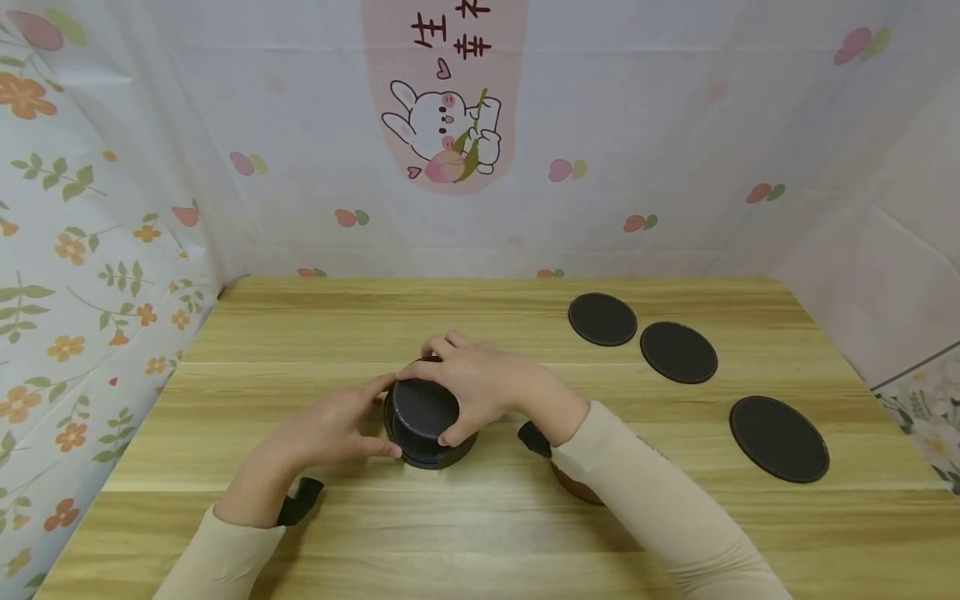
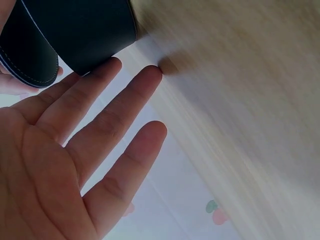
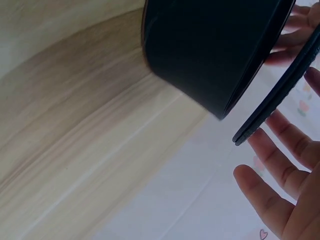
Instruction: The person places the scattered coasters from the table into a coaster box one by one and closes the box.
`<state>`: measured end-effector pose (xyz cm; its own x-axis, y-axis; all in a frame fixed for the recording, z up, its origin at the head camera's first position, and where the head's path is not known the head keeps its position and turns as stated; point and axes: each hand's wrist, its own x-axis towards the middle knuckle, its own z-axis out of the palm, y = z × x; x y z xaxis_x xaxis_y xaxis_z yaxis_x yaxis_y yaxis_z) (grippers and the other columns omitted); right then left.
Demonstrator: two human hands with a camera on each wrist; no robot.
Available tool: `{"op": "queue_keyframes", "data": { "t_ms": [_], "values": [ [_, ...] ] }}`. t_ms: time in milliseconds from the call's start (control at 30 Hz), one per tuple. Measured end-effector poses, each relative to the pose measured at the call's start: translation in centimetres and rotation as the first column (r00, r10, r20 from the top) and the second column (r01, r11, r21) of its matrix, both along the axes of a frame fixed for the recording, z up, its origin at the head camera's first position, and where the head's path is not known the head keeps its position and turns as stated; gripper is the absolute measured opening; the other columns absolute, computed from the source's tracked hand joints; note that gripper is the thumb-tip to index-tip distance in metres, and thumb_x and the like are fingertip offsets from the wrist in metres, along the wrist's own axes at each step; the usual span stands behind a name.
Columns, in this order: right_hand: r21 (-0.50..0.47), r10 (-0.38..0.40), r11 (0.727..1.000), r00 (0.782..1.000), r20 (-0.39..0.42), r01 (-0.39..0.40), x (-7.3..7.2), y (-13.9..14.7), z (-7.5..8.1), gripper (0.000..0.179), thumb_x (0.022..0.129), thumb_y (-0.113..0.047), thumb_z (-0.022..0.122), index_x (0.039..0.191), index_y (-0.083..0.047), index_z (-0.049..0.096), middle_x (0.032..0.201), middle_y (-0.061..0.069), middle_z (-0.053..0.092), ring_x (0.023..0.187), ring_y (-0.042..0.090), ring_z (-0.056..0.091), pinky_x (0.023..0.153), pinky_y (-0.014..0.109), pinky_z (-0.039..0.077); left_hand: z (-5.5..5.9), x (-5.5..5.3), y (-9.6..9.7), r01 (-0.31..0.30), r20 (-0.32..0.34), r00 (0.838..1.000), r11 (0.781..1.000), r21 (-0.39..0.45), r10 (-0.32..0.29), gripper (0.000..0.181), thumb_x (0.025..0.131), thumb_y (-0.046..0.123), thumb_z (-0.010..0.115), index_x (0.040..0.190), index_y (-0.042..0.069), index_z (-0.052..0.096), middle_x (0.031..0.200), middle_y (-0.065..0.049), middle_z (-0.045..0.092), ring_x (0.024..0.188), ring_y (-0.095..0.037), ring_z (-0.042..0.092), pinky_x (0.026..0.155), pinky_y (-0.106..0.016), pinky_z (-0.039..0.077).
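A round black coaster (image 1: 427, 407) with pale edge stitching is tilted over a round black coaster holder (image 1: 438, 457) on the table. My right hand (image 1: 480, 383) pinches this coaster between thumb and fingers. At the holder's left side is my left hand (image 1: 322, 425), its thumb and forefinger touching the holder. In the left wrist view, the left hand's fingers (image 2: 110, 120) are spread and fairly straight, by the holder's dark wall (image 2: 95, 35). Seen from the right wrist, the coaster (image 3: 272, 100) stands edge-on just off the holder's rim (image 3: 200, 55). The holder's inside is mostly hidden.
Three black coasters lie flat on the wooden table (image 1: 420, 542) to the right: one at the back (image 1: 602, 319), another beside it (image 1: 678, 352), a third nearer (image 1: 780, 439). A brown object (image 1: 573, 483) is mostly hidden under my right forearm. Patterned cloth hangs behind.
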<state>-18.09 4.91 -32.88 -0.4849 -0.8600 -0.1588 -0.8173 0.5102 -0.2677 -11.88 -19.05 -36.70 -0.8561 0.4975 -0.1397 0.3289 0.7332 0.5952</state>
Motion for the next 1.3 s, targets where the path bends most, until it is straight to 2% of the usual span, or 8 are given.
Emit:
{"op": "queue_keyframes", "data": {
  "t_ms": [267, 533, 733, 1300],
  "values": [
    [0.026, 0.018, 0.999, 1.000, 0.002, -0.019, 0.7, -0.8, -0.3, 0.084, 0.074, -0.051, 0.080, 0.148, -0.034, 0.043, 0.140, 0.002, 0.041, 0.121, 0.017, 0.040, 0.092, 0.033, 0.050, -0.1, 0.0, -0.2, 0.009, -0.022, 1.000, 1.000, 0.004, -0.009, 0.093, 0.079, 0.044, 0.082, 0.153, 0.010, 0.037, 0.140, -0.010, 0.059, 0.129, -0.030, 0.057, 0.108, -0.053, 0.044],
    [0.020, 0.034, 0.999, 0.999, -0.003, -0.034, 0.9, -1.1, -1.0, 0.083, 0.073, -0.051, 0.080, 0.147, -0.032, 0.045, 0.137, 0.001, 0.043, 0.117, 0.016, 0.041, 0.089, 0.031, 0.050, -0.1, 0.1, -0.3, -0.002, -0.025, 1.000, 1.000, -0.018, 0.002, 0.097, 0.079, 0.049, 0.080, 0.155, 0.011, 0.034, 0.147, -0.011, 0.053, 0.132, -0.031, 0.054, 0.108, -0.054, 0.044],
    [0.028, 0.018, 0.999, 1.000, 0.022, -0.018, 0.9, -1.2, -1.1, 0.080, 0.074, -0.048, 0.080, 0.146, -0.031, 0.047, 0.136, -0.001, 0.043, 0.116, 0.015, 0.041, 0.089, 0.030, 0.049, 0.0, 0.1, -0.3, 0.001, -0.028, 1.000, 1.000, -0.028, -0.002, 0.097, 0.079, 0.051, 0.079, 0.154, 0.008, 0.035, 0.146, -0.013, 0.053, 0.131, -0.032, 0.055, 0.107, -0.053, 0.045],
    [0.052, 0.005, 0.999, 1.000, 0.024, -0.007, 0.8, -0.7, -0.8, 0.079, 0.078, -0.048, 0.081, 0.147, -0.031, 0.046, 0.149, -0.004, 0.041, 0.131, 0.019, 0.038, 0.099, 0.041, 0.049, 0.0, 0.0, -0.2, 0.006, -0.031, 0.999, 1.000, -0.019, -0.006, 0.096, 0.078, 0.047, 0.081, 0.153, 0.007, 0.037, 0.143, -0.013, 0.056, 0.128, -0.030, 0.057, 0.106, -0.053, 0.046]
  ]
}}
